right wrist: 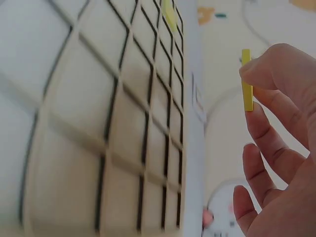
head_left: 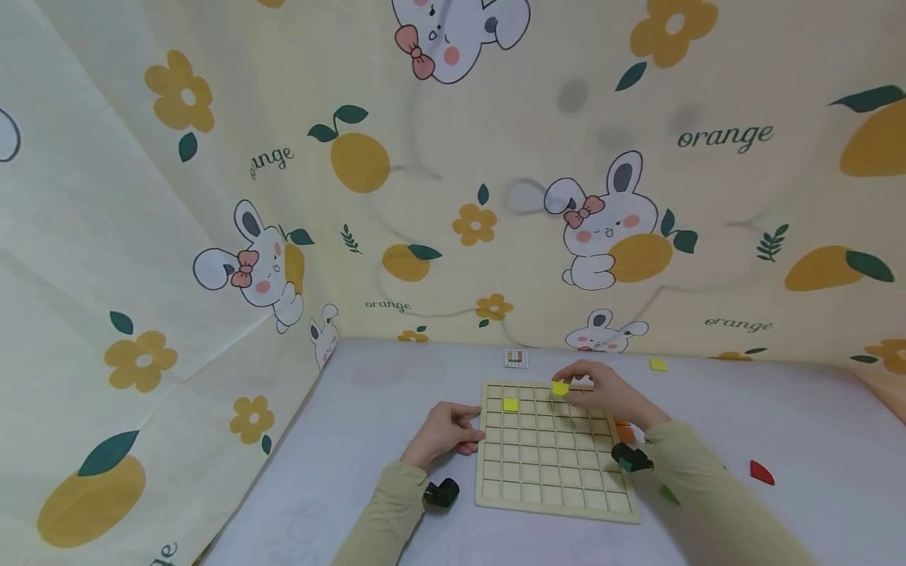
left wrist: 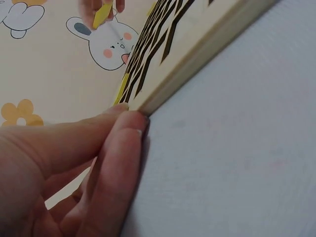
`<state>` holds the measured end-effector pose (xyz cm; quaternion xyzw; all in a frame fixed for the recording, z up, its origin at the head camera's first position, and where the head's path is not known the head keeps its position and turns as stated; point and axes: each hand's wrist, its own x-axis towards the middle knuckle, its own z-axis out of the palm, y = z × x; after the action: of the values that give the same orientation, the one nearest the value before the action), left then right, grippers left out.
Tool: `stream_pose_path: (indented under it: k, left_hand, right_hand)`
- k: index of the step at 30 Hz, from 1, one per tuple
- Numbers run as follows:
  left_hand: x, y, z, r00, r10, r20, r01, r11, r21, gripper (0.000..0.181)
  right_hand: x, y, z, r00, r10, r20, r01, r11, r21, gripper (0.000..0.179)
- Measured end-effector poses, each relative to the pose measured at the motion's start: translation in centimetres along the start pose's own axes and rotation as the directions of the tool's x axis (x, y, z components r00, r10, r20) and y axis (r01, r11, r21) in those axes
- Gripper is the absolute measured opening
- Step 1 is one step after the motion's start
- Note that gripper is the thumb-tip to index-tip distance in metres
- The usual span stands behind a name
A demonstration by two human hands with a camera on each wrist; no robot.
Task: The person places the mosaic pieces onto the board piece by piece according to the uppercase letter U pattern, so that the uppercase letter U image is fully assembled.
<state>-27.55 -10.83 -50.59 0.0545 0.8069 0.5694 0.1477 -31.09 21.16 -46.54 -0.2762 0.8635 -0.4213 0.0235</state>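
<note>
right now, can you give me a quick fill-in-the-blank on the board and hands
The right hand pinches a tile coloured ____.
In the head view, the left hand touches the grid board's ____ edge.
There, the red piece lies to the board's ____.
The number of yellow tiles lying on the board is ____.

Missing words: yellow; left; right; one

Cream sheet backdrop (head_left: 524, 134), printed with white rabbits (head_left: 594, 271), orange fruits (head_left: 361, 163) and ochre flowers (head_left: 463, 226), rises behind and left of pale grey-white tabletop (head_left: 354, 440).

Khaki slvs (head_left: 715, 491), blk wrist cams (head_left: 442, 494)
</note>
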Motion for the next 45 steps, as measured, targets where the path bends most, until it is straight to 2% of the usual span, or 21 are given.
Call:
stream_pose_path:
  k: [7,12,19,26,45]
  left_hand:
    - [0.1,0.1,0.1,1.0,-0.007,-0.009,0.007,1.0,-0.001,0.05]
    - [0.1,0.2,0.1,1.0,-0.006,-0.009,0.006,1.0,0.002,0.05]
    - [0.0,0.4,0.0,1.0,0.008,-0.001,-0.008,1.0,-0.007,0.048]
    - [-0.1,0.4,0.1,1.0,0.02,0.001,-0.02,1.0,0.004,0.048]
    - [0.0,0.2,0.0,1.0,0.008,-0.005,-0.008,1.0,0.009,0.048]
  right_hand:
    - [1.3,-1.3,2.7,0.993,-0.089,0.072,0.088,0.996,0.004,0.03]
    - [1.9,-1.4,4.5,0.988,-0.112,0.102,0.114,0.993,-0.016,0.027]
    - [2.4,-1.7,6.4,0.985,-0.114,0.132,0.114,0.993,0.008,0.025]
    - [2.6,-2.2,7.2,0.99,-0.057,0.132,0.062,0.997,-0.037,0.024]
    - [2.9,-2.4,8.0,0.992,-0.05,0.113,0.057,0.996,-0.064,0.022]
